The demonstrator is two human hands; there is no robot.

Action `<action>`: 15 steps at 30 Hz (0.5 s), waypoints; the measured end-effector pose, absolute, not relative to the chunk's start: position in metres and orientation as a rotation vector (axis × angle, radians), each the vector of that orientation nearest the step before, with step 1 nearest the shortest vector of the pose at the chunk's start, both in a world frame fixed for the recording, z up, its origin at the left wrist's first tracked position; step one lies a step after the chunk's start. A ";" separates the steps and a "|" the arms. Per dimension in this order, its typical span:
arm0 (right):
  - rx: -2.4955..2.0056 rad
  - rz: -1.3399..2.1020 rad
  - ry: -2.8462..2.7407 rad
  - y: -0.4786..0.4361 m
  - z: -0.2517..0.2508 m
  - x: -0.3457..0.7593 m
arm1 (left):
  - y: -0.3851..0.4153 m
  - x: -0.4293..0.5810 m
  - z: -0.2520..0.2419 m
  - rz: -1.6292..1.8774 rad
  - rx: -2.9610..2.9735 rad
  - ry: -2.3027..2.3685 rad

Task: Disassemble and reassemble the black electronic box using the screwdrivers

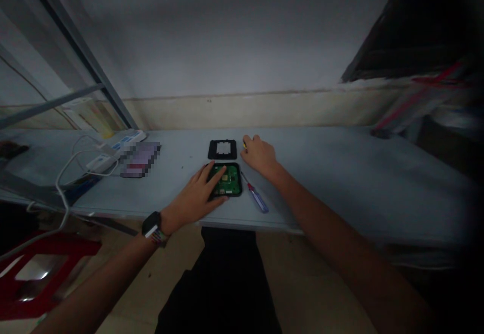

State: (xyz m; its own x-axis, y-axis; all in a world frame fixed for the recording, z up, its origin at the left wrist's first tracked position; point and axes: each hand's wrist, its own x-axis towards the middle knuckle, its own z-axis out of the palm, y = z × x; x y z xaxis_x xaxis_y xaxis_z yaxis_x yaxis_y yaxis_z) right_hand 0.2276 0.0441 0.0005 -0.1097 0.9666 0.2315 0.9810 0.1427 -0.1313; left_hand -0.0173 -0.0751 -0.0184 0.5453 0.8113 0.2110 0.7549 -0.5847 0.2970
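My left hand, wearing a dark watch, rests over the left side of an opened black device case. Its fingers are spread and some touch a green circuit board inside the case. Beyond it lies a black square cover with a pale centre. My right hand is by the table to the right of that cover, its fingers curled round a small yellow-and-black object, mostly hidden. Between the board and my right forearm lies a screwdriver with a clear blue and red handle.
A blurred phone-like item lies at the left near a white power strip with cables. Behind the table rises a wall. A metal post stands at the left, a red stool below it.
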 end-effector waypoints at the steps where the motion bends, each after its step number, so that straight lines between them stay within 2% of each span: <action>1: -1.909 -0.088 -2.160 0.045 0.000 0.228 | -0.073 -0.018 -0.017 0.477 2.618 1.309; 10: -1.948 -0.110 -2.156 0.045 0.001 0.230 | -0.075 -0.015 -0.017 0.520 2.603 1.316; 13: -1.949 -0.115 -2.151 0.045 0.001 0.229 | -0.096 -0.003 0.000 0.612 2.628 1.382; 15: -1.946 -0.118 -2.147 0.045 -0.001 0.228 | -0.118 0.007 0.023 0.726 2.697 1.214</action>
